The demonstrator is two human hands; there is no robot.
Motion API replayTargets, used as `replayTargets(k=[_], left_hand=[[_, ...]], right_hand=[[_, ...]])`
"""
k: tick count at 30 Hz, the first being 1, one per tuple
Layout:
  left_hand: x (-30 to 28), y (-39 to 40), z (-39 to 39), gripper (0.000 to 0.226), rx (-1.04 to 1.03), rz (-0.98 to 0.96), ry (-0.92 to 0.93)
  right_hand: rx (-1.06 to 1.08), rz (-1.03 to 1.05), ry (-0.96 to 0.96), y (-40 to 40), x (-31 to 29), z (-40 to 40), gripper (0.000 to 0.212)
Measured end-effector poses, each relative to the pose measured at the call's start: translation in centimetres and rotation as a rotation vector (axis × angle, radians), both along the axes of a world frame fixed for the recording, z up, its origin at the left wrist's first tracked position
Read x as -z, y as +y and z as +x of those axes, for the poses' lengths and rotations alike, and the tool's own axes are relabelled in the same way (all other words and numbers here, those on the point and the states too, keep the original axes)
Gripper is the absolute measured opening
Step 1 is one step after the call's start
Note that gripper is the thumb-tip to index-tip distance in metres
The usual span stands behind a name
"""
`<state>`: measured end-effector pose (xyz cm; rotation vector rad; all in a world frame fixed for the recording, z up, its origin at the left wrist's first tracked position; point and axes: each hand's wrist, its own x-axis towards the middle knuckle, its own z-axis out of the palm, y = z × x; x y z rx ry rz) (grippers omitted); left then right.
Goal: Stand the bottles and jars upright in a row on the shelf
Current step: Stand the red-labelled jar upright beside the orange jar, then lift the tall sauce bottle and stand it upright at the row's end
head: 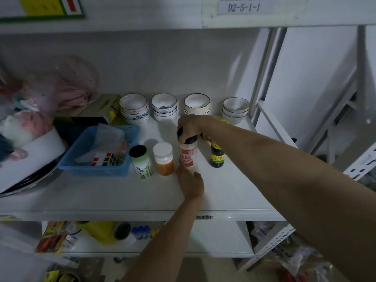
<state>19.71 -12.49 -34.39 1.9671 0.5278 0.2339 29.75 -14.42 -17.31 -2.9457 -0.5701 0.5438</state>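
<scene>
My right grip (188, 130) clasps the black cap of the upright red-labelled jar (187, 154) mid-shelf (101, 192), my left grip (190, 183) loosely cupping its base.

The right hand (193, 127) hides the red-and-white jar's (187, 157) cap and the dark bottle's (217, 156) top.

White tag (243, 6) on beam above shelf (101, 196): barcode, "D2-5-1-1". Green-labelled bottle (141, 161) on shelf: "甘草竹盐". Other labels unreadable.
</scene>
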Motion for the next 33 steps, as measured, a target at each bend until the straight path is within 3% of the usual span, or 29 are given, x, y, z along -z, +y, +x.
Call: replayTargets(k=[12,14,17,20,24,27,30,33], left_hand=[[-0.7,-0.2,-0.2,0.056,0.009,0.012,0.04],[-0.7,-0.1,-0.3,0.049,-0.01,0.021,0.017],[-0.8,-0.1,-0.3,0.029,-0.02,-0.007,0.008],[-0.5,-1.0,-0.3,0.017,0.092,-0.071,-0.001],[-1.1,-3.1,-0.1,0.023,0.237,-0.272,0.059],[-1.4,-4.6,0.7,0.028,0.388,-0.244,0.139],[-1.0,-6.1,1.9,0.038,0.443,-0.227,0.191],[-1.7,-7.3,2.3,0.026,0.486,-0.187,0.217]], right_hand=[[-0.099,0.071,0.082,-0.8,0.8,1.6,0.062],[-0.044,0.238,0.099,-1.7,0.4,2.2,0.061],[0.144,0.502,-0.108,-4.6,-0.8,4.2,0.042],[0.382,0.42,-0.248,-8.7,-0.7,5.7,0.041],[0.567,0.288,-0.237,-13.5,3.6,5.8,0.038],[0.511,0.196,-0.191,-15.1,6.8,4.9,0.047],[0.444,0.235,-0.147,-15.1,8.5,4.6,0.061],[0.388,0.189,-0.109,-14.4,9.7,5.5,0.057]])
